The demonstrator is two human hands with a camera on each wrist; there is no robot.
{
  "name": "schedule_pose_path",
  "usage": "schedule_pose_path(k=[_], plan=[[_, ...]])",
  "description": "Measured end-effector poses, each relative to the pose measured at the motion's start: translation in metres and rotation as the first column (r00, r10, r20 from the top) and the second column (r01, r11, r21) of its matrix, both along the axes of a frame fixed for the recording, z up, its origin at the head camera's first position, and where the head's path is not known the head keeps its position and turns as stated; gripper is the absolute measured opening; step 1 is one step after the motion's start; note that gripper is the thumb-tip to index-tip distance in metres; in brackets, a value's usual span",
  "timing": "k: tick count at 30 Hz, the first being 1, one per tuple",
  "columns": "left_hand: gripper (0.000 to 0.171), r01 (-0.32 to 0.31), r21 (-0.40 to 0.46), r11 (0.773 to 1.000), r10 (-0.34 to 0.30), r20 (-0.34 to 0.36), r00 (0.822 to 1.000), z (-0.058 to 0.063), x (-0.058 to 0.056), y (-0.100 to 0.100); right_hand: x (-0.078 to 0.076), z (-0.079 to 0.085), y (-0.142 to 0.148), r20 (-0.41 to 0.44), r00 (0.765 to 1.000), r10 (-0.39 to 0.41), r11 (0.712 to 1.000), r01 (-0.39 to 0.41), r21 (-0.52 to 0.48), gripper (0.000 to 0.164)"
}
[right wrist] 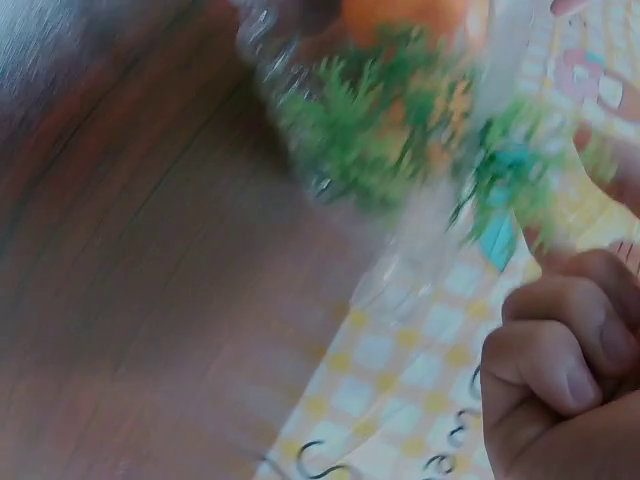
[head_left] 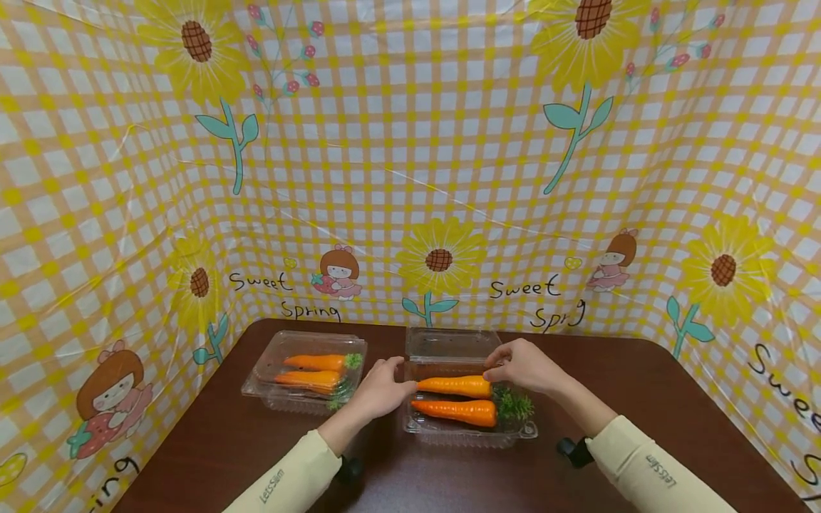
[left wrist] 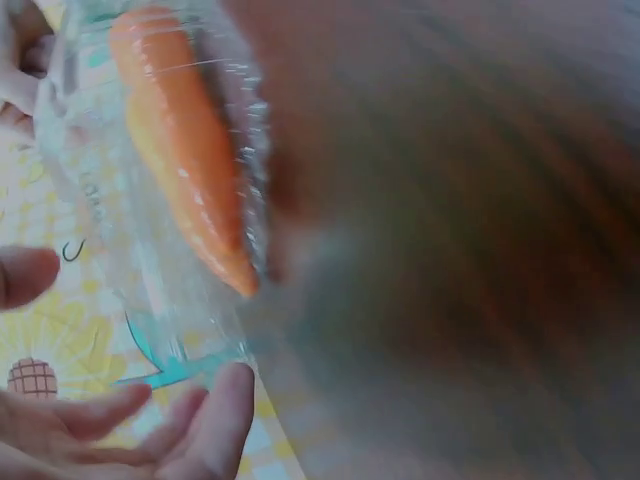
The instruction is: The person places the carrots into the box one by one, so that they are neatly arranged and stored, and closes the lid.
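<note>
Two toy carrots lie side by side in an open clear plastic box: an upper carrot point(head_left: 454, 386) and a lower carrot point(head_left: 454, 412), green tops to the right. My right hand point(head_left: 527, 367) is at the top end of the upper carrot. Seen from the right wrist, that hand's other fingers point(right wrist: 550, 355) are curled, and its thumb and forefinger pinch around the leafy top point(right wrist: 510, 175). My left hand point(head_left: 383, 390) is beside the box's left end, its thumb close to the upper carrot's tip. In the left wrist view its fingers point(left wrist: 225, 420) are spread and hold nothing.
A second clear box point(head_left: 304, 410) with several carrots point(head_left: 314, 362) sits at the left, its lid down. The open box's lid point(head_left: 452, 343) leans back toward the patterned cloth wall point(head_left: 398, 178). Everything stands on a dark brown table point(head_left: 442, 477).
</note>
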State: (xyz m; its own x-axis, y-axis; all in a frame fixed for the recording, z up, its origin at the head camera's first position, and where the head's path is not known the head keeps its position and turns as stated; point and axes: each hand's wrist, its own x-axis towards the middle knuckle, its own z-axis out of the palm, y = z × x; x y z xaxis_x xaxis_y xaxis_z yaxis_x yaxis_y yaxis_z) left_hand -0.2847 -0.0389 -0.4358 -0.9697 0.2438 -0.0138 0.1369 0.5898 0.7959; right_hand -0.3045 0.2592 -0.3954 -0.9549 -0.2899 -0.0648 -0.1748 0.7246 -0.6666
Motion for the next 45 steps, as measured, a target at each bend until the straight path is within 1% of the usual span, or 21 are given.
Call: schedule_pose_path(k=[3,6,7,9,11,13,15,16,19,21,24,27,32,36,38,40,45], plan=[[0.069,-0.053,0.091,0.994,0.046,0.084,0.995,0.003,-0.012,0.009,-0.006,-0.001,0.013,-0.017,0.995,-0.096,0.995,0.096,-0.017,0.044],[0.072,-0.098,0.178,0.979,0.065,0.181,0.981,0.002,-0.026,0.016,-0.013,-0.007,0.025,-0.006,0.984,-0.178,0.983,0.177,-0.042,0.056],[0.072,-0.114,0.204,0.972,0.071,0.210,0.975,0.002,-0.031,0.018,-0.015,-0.009,0.028,0.004,0.981,-0.193,0.980,0.193,-0.053,0.058],[0.070,-0.146,0.244,0.959,0.080,0.261,0.962,-0.001,-0.038,0.021,-0.019,-0.014,0.033,0.030,0.974,-0.225,0.971,0.227,-0.071,0.061],[0.064,-0.167,0.272,0.948,0.084,0.292,0.953,-0.004,-0.045,0.023,-0.024,-0.020,0.036,0.061,0.964,-0.258,0.961,0.263,-0.090,0.060],[0.057,-0.182,0.293,0.939,0.086,0.313,0.946,-0.006,-0.050,0.024,-0.027,-0.025,0.039,0.074,0.957,-0.280,0.954,0.286,-0.094,0.059],[0.053,-0.191,0.289,0.938,0.097,0.312,0.945,-0.007,-0.056,0.025,-0.030,-0.028,0.041,0.090,0.947,-0.309,0.943,0.318,-0.101,0.057],[0.052,-0.193,0.274,0.942,0.107,0.301,0.948,-0.008,-0.058,0.024,-0.032,-0.030,0.041,0.103,0.943,-0.318,0.938,0.328,-0.109,0.055],[0.052,-0.214,0.228,0.950,0.147,0.280,0.949,-0.009,-0.063,0.023,-0.037,-0.035,0.039,0.142,0.938,-0.316,0.931,0.335,-0.143,0.053],[0.051,-0.221,0.205,0.953,0.162,0.271,0.949,-0.010,-0.065,0.023,-0.040,-0.038,0.037,0.170,0.936,-0.309,0.924,0.338,-0.179,0.050],[0.048,-0.228,0.207,0.951,0.166,0.278,0.946,-0.010,-0.067,0.024,-0.042,-0.042,0.035,0.178,0.939,-0.295,0.922,0.329,-0.206,0.045],[0.046,-0.226,0.213,0.951,0.164,0.273,0.948,-0.010,-0.068,0.025,-0.043,-0.043,0.033,0.185,0.937,-0.297,0.917,0.333,-0.219,0.039],[0.042,-0.231,0.227,0.946,0.171,0.254,0.952,-0.010,-0.069,0.026,-0.043,-0.041,0.033,0.201,0.935,-0.291,0.908,0.336,-0.250,0.037],[0.039,-0.235,0.245,0.941,0.183,0.216,0.959,-0.009,-0.069,0.026,-0.043,-0.039,0.032,0.207,0.931,-0.301,0.897,0.351,-0.270,0.037],[0.039,-0.240,0.254,0.937,0.197,0.184,0.963,-0.007,-0.068,0.026,-0.043,-0.038,0.032,0.199,0.930,-0.307,0.894,0.354,-0.274,0.037],[0.039,-0.244,0.264,0.933,0.211,0.148,0.966,-0.005,-0.068,0.026,-0.043,-0.036,0.033,0.196,0.925,-0.325,0.885,0.371,-0.281,0.035],[0.031,-0.261,0.288,0.921,0.250,0.075,0.965,-0.001,-0.071,0.026,-0.042,-0.031,0.035,0.184,0.923,-0.338,0.876,0.380,-0.297,0.036]])
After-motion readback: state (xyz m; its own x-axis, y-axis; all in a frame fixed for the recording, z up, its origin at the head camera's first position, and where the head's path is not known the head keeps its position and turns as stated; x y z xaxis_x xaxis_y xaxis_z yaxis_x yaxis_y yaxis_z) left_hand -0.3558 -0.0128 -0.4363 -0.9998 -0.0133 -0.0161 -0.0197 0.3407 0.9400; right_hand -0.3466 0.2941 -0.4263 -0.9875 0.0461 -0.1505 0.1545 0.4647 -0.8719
